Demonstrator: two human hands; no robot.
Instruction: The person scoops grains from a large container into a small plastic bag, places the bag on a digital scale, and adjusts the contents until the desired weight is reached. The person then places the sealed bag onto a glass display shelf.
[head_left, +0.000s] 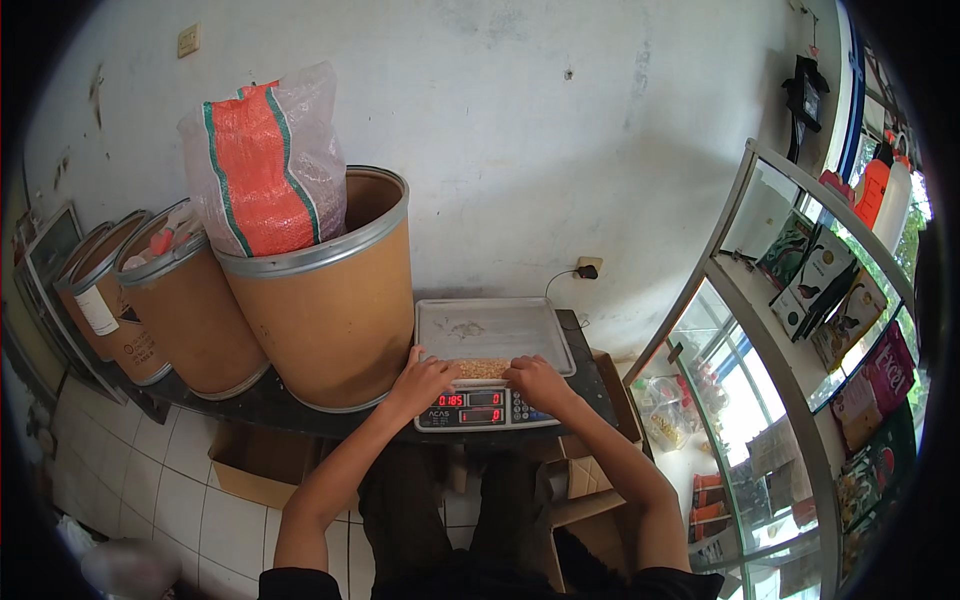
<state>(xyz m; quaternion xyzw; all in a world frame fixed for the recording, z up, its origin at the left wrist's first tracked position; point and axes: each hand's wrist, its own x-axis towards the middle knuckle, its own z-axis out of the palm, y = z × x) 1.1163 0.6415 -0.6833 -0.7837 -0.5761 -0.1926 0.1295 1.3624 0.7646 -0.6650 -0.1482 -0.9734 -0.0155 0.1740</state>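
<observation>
A small pack of yellowish grain, seemingly in clear plastic, lies along the front edge of a digital counter scale's metal pan. My left hand grips its left end, the thumb reaching up over the pan's rim. At the opposite end my right hand has its fingers curled around the pack. Between my wrists the scale's front panel shows lit red digits; my right hand covers part of its keypad. Fingers hide both ends of the pack.
Left of the scale stands a large fibre drum holding a red-striped woven sack. Smaller drums line up farther left on the black table. A glass display case rises at right. Cardboard boxes sit below the table.
</observation>
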